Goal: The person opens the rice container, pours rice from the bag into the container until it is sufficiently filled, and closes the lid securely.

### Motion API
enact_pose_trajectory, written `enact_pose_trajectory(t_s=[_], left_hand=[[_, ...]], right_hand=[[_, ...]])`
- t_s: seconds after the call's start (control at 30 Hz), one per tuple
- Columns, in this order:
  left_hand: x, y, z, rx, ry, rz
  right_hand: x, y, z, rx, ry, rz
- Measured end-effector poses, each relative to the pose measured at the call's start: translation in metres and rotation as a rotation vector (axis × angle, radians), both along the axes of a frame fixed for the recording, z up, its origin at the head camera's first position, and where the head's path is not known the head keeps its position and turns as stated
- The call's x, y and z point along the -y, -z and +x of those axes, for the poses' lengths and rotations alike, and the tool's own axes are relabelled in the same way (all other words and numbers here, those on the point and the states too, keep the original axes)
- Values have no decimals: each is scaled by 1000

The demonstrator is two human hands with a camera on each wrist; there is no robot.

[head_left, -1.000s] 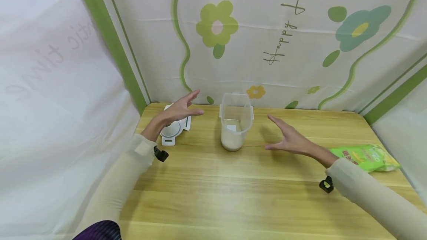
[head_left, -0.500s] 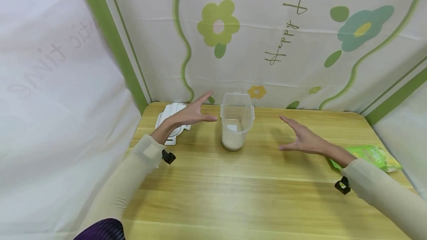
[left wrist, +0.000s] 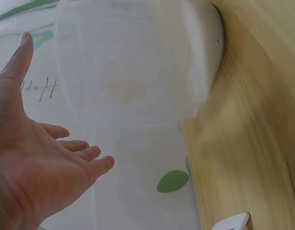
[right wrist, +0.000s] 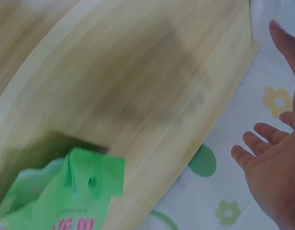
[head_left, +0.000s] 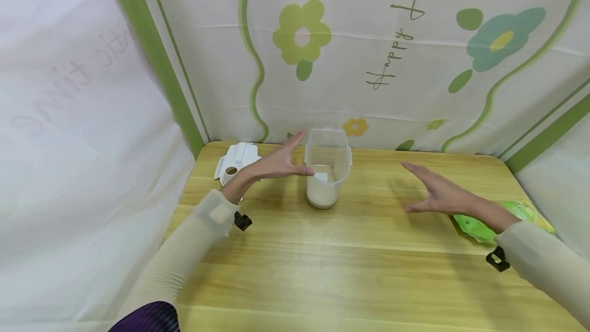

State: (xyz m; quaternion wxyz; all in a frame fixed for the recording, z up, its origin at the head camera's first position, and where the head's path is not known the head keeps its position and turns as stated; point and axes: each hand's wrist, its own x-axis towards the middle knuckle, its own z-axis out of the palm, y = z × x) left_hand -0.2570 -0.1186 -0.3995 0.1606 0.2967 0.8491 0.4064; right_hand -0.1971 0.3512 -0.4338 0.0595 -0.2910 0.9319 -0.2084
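Observation:
A clear plastic container (head_left: 322,191) with whitish contents at its bottom stands upright near the table's back edge. My left hand (head_left: 278,163) is spread at its left side, thumb and fingertips right at the wall in the head view. In the left wrist view that hand (left wrist: 46,158) shows an open palm facing the container (left wrist: 137,62). My right hand (head_left: 444,196), thumb and fingers apart, hovers over the table between the container and a green bag (head_left: 479,229). The right wrist view shows this hand (right wrist: 277,172) holding nothing, with the bag (right wrist: 89,187) below.
A white plastic lid-like piece (head_left: 239,155) with a round hole lies at the table's back left, partly behind my left forearm. The wooden table (head_left: 322,270) meets a white printed cloth (head_left: 184,40) at the back and sides.
My left hand has moved right, from over the white piece to the container's side. My right hand has moved right, away from the container and toward the green bag. The container stays in place.

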Motion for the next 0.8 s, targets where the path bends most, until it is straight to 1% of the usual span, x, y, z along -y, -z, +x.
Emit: enact_pose_trajectory(t_s=[0.17,0.33,0.43,0.57,0.7,0.77,0.8], left_hand=[[-7,3,0,-17,16,-9],[-15,3,0,-48,45,-35],[-18,4,-1,-57,61,-49],[-20,6,-1,-63,69,-62],[-21,8,-2,-66,68,-78],[-21,9,-2,-66,67,-86],[-22,9,-2,-69,68,-91]], right_hand=[[-13,-9,2,4,-9,22],[-33,-15,5,16,-1,42],[-47,-17,7,19,-26,37],[-64,-21,11,72,-45,56],[-77,-24,15,135,-17,103],[-83,-25,17,135,-6,120],[-86,-25,17,151,0,109]])
